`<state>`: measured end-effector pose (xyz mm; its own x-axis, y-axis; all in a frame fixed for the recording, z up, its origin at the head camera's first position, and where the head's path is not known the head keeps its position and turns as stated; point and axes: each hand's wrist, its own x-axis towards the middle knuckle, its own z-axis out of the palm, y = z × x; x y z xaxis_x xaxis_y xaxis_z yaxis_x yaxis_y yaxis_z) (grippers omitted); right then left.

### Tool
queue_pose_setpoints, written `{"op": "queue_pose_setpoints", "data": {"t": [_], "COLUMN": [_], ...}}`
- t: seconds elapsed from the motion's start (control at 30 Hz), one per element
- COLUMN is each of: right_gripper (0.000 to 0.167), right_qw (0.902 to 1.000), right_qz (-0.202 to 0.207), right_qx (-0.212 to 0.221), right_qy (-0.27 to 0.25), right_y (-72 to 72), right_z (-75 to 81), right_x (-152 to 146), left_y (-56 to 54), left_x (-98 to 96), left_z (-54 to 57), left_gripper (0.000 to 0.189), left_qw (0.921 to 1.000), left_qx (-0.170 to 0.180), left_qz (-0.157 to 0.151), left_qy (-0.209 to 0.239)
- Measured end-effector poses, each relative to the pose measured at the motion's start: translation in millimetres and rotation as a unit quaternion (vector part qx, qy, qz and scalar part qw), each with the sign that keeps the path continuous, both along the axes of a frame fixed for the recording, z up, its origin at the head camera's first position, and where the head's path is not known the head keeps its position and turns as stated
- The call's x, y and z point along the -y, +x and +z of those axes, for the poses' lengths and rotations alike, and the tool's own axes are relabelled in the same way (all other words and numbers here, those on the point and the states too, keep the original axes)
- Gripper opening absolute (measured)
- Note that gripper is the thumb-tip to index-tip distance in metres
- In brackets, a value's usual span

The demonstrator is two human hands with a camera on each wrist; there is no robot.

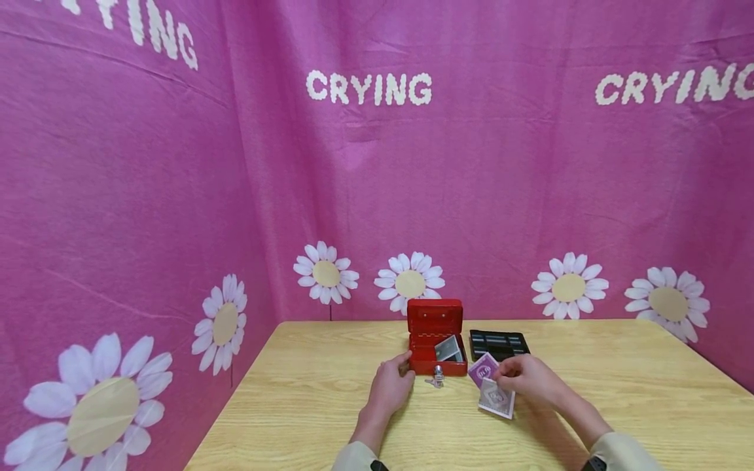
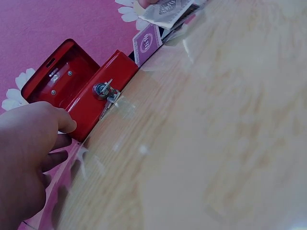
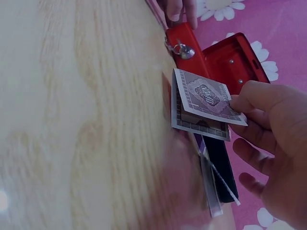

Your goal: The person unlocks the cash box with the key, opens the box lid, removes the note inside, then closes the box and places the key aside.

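Observation:
A small red cash box (image 1: 438, 367) stands with its lid (image 1: 434, 316) raised and a folded grey note (image 1: 448, 348) inside. Keys (image 2: 106, 87) hang at the lock on its front. My left hand (image 1: 391, 387) touches the box's left front corner with its fingertips. To the right of the box, my right hand (image 1: 535, 381) pinches a folded greyish play banknote (image 3: 207, 98) between thumb and fingers. The note's halves stand slightly apart in the right wrist view. Just behind it is a purple banknote (image 1: 482, 370), partly covered by the grey one in the head view.
A black compartment tray (image 1: 501, 343) lies right of the box, behind the notes. The light wooden table (image 1: 306, 405) ends at a pink curtain (image 1: 471, 183) printed with daisies at the back; another curtain side closes off the left.

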<state>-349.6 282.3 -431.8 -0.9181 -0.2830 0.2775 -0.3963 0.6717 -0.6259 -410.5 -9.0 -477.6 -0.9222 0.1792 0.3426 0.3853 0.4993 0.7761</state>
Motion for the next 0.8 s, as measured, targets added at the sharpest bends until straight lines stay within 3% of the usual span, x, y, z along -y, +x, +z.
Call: {"op": "queue_pose_setpoints", "data": {"t": [0.23, 0.5, 0.8], "right_gripper": [0.011, 0.008, 0.004], "right_qw": [0.9998, 0.9963, 0.9927], "right_qz": [-0.012, -0.068, -0.097], "right_qx": [-0.009, -0.024, -0.039], "right_qy": [0.014, 0.048, 0.061], "right_y": [0.3, -1.6, -0.6], "right_z": [-5.7, -8.5, -5.5], "right_x": [-0.9, 2.0, 11.1], "left_y": [-0.5, 0.5, 0.3], "left_x": [-0.8, -0.2, -0.8], "left_z": [1.2, 1.4, 0.6], "left_gripper": [0.045, 0.045, 0.045], "left_qw": [0.9999, 1.0, 1.0], "left_qx": [0.01, 0.007, 0.006], "left_qz": [0.005, 0.006, 0.007], "left_qy": [-0.001, -0.003, -0.002]}}
